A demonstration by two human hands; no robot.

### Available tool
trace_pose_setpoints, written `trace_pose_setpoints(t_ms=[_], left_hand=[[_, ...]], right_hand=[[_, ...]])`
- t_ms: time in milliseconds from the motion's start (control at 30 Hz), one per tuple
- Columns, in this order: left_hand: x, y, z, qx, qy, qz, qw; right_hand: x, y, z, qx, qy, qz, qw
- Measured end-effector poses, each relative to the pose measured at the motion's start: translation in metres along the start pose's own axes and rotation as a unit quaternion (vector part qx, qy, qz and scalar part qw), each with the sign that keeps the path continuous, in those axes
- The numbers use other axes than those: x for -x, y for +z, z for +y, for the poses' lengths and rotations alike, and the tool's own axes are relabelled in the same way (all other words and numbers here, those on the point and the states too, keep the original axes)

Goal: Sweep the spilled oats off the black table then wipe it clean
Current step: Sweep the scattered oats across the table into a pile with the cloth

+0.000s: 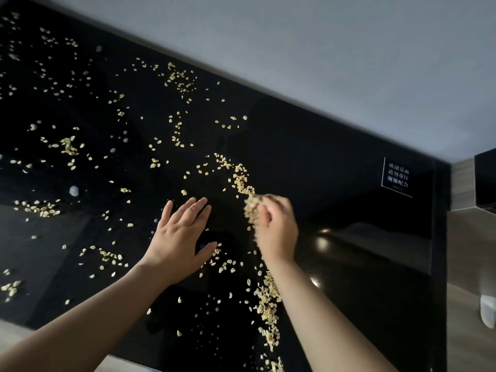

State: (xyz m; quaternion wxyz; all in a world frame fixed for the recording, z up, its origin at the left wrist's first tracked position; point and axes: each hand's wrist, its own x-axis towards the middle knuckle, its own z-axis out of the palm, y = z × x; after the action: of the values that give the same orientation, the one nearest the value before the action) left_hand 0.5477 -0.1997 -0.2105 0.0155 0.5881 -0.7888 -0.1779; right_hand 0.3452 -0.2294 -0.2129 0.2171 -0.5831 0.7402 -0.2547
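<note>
Pale oats are scattered over most of the glossy black table [335,157]. My left hand [182,234] lies flat on the table near the middle, fingers straight and spread, holding nothing. My right hand [276,229] stands on its edge just to the right, fingers loosely cupped, with a blurred heap of oats [252,210] pushed up against its palm side. A thick trail of oats [268,304] runs along my right forearm toward the near edge. Another line of oats [240,178] leads away beyond the fingertips.
A grey wall [349,49] borders the table's far edge. A small sign with white characters [397,177] sits on the table's right end. Right of the table are a wood-toned surface [467,251] and a white object [487,310].
</note>
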Motion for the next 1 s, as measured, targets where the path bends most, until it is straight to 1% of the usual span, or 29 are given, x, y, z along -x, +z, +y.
trace_pose_setpoints(t_ms=[67, 100, 133, 200, 333, 433, 500, 567, 633, 700, 733, 767, 800, 900, 1000], left_hand=[[-0.001, -0.002, -0.001, -0.003, 0.002, -0.004, 1.000], [-0.001, -0.003, -0.001, -0.004, 0.003, -0.007, 1.000], [-0.001, -0.003, -0.002, -0.004, 0.005, -0.010, 1.000], [0.000, -0.004, -0.003, -0.003, 0.008, -0.013, 1.000], [0.001, -0.002, -0.004, 0.000, 0.011, -0.019, 1.000], [0.002, -0.002, -0.005, 0.003, 0.010, -0.022, 1.000], [0.002, -0.004, -0.005, 0.005, 0.015, -0.021, 1.000], [0.002, -0.005, -0.007, 0.004, 0.018, -0.020, 1.000], [0.002, -0.005, -0.009, -0.004, 0.023, -0.023, 0.999], [0.002, -0.005, -0.011, -0.007, 0.027, -0.022, 0.999], [0.003, -0.005, -0.012, -0.010, 0.029, -0.025, 0.999], [0.003, -0.006, -0.013, -0.014, 0.032, -0.028, 0.999], [0.003, -0.006, -0.015, -0.019, 0.035, -0.030, 0.999], [0.005, -0.009, -0.018, -0.023, 0.046, -0.037, 0.998], [0.012, -0.009, -0.021, -0.028, 0.050, -0.043, 0.997]], right_hand=[[0.002, 0.003, -0.013, -0.029, -0.018, -0.037, 0.999], [0.003, -0.001, -0.016, -0.049, -0.015, -0.040, 0.998], [0.002, -0.008, -0.018, -0.061, -0.011, -0.030, 0.998], [0.001, -0.028, -0.012, -0.049, -0.001, 0.002, 0.999], [0.011, -0.060, 0.030, -0.003, 0.055, 0.059, 0.997], [0.028, -0.055, 0.052, 0.003, 0.113, 0.070, 0.991], [0.039, -0.040, 0.047, -0.002, 0.110, 0.083, 0.990], [0.047, -0.022, 0.031, -0.003, 0.085, 0.089, 0.992], [0.051, -0.007, 0.010, -0.017, 0.052, 0.055, 0.997], [0.050, 0.001, -0.007, -0.034, 0.023, -0.004, 0.999], [0.049, 0.001, -0.011, -0.044, 0.021, -0.024, 0.999], [0.048, -0.003, -0.015, -0.054, 0.025, -0.025, 0.998], [0.048, -0.010, -0.015, -0.058, 0.032, -0.008, 0.998], [0.051, -0.037, -0.001, -0.033, 0.060, 0.081, 0.994], [0.056, -0.054, 0.022, 0.004, 0.127, 0.127, 0.984]])
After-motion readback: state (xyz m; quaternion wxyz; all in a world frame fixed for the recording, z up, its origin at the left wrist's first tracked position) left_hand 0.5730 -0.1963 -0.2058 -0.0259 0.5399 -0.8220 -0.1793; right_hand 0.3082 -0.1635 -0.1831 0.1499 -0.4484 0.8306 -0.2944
